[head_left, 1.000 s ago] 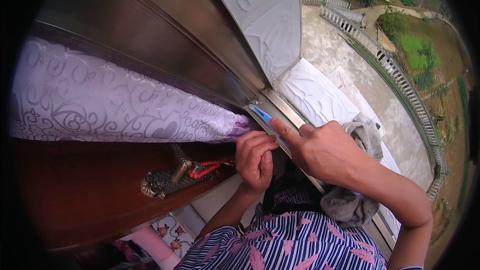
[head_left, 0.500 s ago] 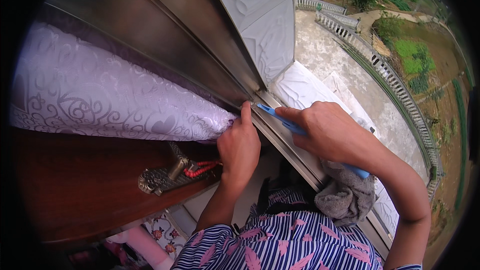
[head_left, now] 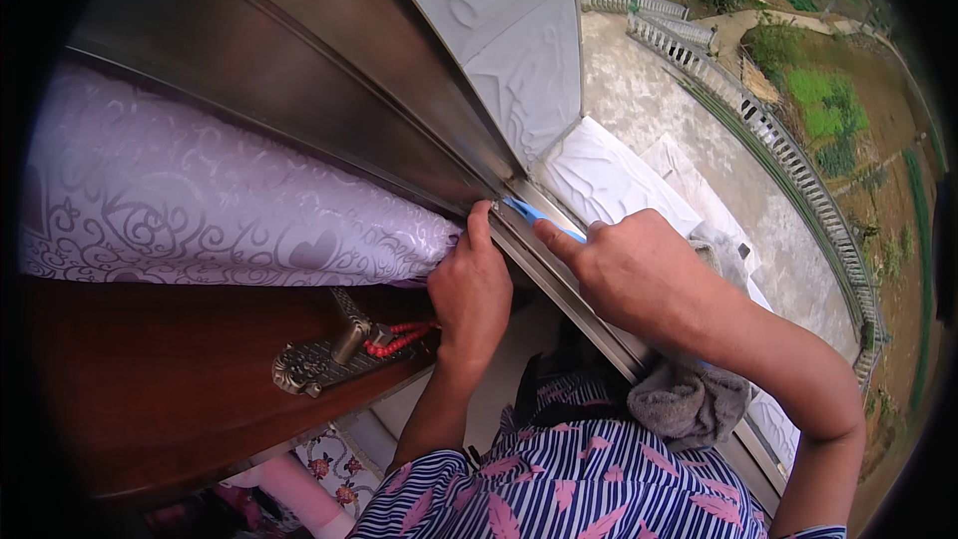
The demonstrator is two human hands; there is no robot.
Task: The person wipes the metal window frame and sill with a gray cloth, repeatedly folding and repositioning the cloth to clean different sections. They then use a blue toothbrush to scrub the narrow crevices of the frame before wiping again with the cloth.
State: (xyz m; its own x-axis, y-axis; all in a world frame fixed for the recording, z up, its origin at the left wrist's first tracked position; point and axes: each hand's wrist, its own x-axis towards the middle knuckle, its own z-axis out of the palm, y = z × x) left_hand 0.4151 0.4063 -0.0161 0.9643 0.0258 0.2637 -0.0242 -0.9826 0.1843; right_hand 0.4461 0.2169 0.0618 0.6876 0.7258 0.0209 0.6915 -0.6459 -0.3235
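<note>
A slim blue plastic tool (head_left: 539, 217) is held in my right hand (head_left: 639, 274), with my index finger laid along it. Its tip meets the corner of the metal window track (head_left: 579, 289), beside the upright frame; what the tip ends in is too small to make out. My left hand (head_left: 471, 289) rests against the inner side of the frame, index finger stretched up to the same corner. Its other fingers curl under, partly hidden, beside the end of a gathered lilac curtain (head_left: 239, 200). A grey cloth (head_left: 689, 404) is draped over the sill below my right forearm.
A dark wooden door (head_left: 180, 369) with an ornate metal handle (head_left: 349, 339) and a red beaded loop (head_left: 404, 337) stands at lower left. Outside on the right, white relief tiles (head_left: 614, 180) border the window, with a concrete yard (head_left: 718, 170) and balustrade (head_left: 768, 120) far below.
The blue tool's tip has moved slightly left into the corner, and my right hand has tilted, hiding the tool's lower end. My left hand has shifted slightly left. The view has turned a little.
</note>
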